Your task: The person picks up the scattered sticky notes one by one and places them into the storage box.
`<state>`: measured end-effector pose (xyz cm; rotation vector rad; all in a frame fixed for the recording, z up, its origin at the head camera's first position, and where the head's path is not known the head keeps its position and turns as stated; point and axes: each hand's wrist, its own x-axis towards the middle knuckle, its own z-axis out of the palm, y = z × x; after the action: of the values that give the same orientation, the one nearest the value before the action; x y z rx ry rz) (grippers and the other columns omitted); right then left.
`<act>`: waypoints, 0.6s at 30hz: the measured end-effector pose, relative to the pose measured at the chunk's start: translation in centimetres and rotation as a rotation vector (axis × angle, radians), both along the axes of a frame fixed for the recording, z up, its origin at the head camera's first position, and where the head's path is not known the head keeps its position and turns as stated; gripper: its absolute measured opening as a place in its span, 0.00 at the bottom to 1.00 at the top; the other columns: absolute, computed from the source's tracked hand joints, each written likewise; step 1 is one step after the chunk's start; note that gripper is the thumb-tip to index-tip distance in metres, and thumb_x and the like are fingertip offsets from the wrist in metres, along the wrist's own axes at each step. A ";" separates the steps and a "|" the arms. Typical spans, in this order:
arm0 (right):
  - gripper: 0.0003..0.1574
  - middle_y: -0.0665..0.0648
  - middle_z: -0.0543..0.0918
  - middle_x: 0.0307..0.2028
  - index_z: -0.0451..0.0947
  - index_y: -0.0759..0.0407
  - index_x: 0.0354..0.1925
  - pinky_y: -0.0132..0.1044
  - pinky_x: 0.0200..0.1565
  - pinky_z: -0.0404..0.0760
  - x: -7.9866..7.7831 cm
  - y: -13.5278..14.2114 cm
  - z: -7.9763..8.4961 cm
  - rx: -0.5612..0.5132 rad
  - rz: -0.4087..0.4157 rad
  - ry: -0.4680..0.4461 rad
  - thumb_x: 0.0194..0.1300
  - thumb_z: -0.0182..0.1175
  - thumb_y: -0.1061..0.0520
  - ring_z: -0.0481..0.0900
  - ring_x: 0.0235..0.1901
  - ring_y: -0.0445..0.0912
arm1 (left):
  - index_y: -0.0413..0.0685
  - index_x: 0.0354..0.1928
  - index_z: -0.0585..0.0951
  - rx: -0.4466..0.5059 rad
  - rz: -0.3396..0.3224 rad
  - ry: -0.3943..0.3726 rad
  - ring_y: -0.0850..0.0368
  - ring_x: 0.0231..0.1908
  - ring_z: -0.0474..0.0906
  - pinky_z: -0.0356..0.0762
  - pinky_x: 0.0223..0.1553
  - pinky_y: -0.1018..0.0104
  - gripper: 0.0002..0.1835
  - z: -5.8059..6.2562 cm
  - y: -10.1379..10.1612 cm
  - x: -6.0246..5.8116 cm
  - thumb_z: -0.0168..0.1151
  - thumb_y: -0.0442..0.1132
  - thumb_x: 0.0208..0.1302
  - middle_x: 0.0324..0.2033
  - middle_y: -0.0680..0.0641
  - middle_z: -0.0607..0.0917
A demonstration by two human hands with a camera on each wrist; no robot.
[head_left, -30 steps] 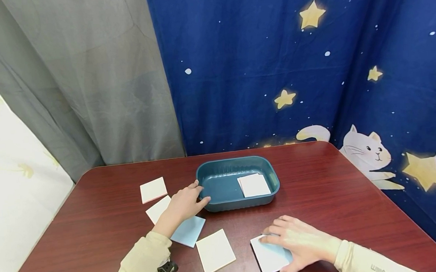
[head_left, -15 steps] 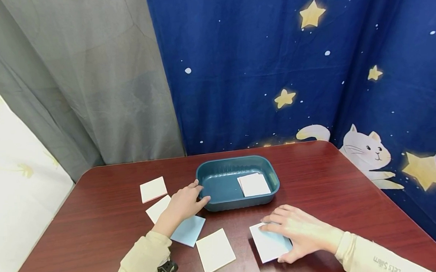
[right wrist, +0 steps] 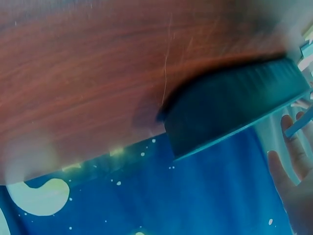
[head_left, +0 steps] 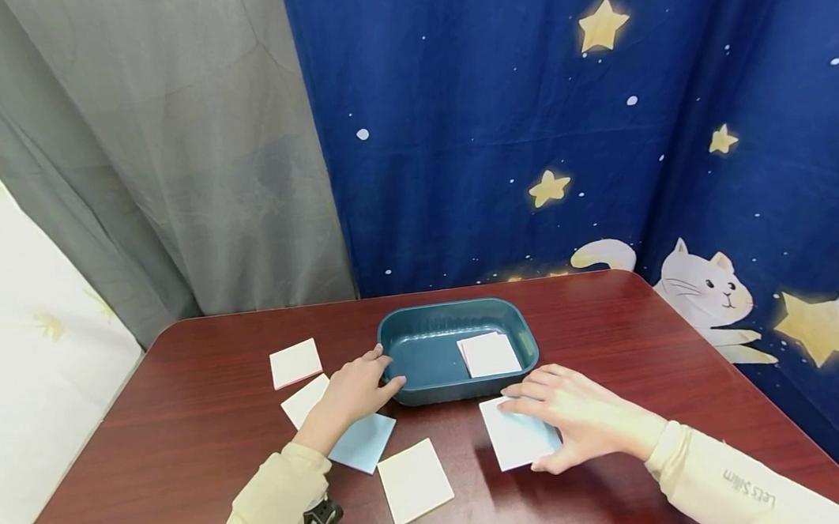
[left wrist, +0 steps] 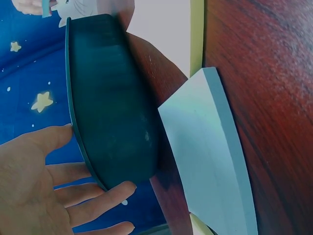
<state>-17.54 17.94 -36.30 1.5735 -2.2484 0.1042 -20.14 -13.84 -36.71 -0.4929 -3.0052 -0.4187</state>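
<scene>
One pale blue pad [head_left: 514, 441] is pinched in the right hand [head_left: 577, 416], thumb at the near edge, fingers at the far edge. Just past this grip, to its left, sits the dark green tub [head_left: 425, 364]. The left hand [head_left: 358, 388], fingers spread, rests on the tub's left rim. The job looks part done: some white pads [head_left: 492, 355] are in the tub. Four are left on the table [head_left: 185, 417], left of the grip: a cream pad [head_left: 415, 484], a sky-blue pad [head_left: 365, 443], a plain pad [head_left: 304, 400] and a pink-edged pad [head_left: 295, 363]. Only the head view sees inside the tub; the left wrist view shows the cream pad's yellow edge.
</scene>
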 end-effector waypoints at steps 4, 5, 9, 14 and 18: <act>0.42 0.49 0.74 0.47 0.73 0.51 0.49 0.43 0.46 0.66 -0.3 0.0 0.5 -0.013 0.001 0.008 0.38 0.62 0.30 0.70 0.45 0.44 | 0.37 0.51 0.75 0.004 -0.003 0.000 0.43 0.47 0.73 0.72 0.39 0.50 0.26 0.0 0.0 0.0 0.55 0.51 0.58 0.56 0.36 0.68; 0.43 0.49 0.74 0.47 0.73 0.51 0.49 0.43 0.46 0.66 -0.4 0.0 0.6 -0.014 0.001 0.010 0.37 0.62 0.30 0.70 0.45 0.44 | 0.37 0.51 0.75 0.004 -0.004 0.000 0.43 0.47 0.73 0.72 0.39 0.50 0.26 0.0 0.0 0.0 0.55 0.51 0.58 0.56 0.36 0.68; 0.43 0.49 0.75 0.47 0.73 0.51 0.50 0.42 0.45 0.66 -0.7 0.1 1.3 -0.018 -0.008 0.016 0.37 0.62 0.31 0.70 0.45 0.44 | 0.37 0.51 0.75 0.003 -0.005 0.002 0.43 0.47 0.73 0.73 0.39 0.50 0.26 0.0 0.0 0.0 0.55 0.51 0.58 0.56 0.36 0.68; 0.42 0.51 0.75 0.47 0.73 0.52 0.50 0.44 0.45 0.66 -1.4 0.1 2.2 -0.036 -0.009 0.032 0.39 0.62 0.32 0.70 0.44 0.46 | 0.36 0.51 0.75 0.001 -0.007 0.005 0.43 0.47 0.73 0.73 0.38 0.50 0.26 0.0 0.0 0.0 0.56 0.51 0.58 0.56 0.36 0.68; 0.41 0.52 0.75 0.48 0.73 0.53 0.50 0.46 0.46 0.66 -1.9 0.2 2.9 -0.048 -0.019 0.038 0.40 0.62 0.33 0.70 0.45 0.47 | 0.36 0.50 0.75 0.006 -0.007 0.005 0.43 0.46 0.73 0.73 0.38 0.50 0.26 0.1 0.0 0.1 0.56 0.50 0.58 0.56 0.36 0.68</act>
<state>-19.40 18.10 -33.43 1.5172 -2.2149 0.1211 -20.02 -13.80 -36.64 -0.5030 -2.9969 -0.4266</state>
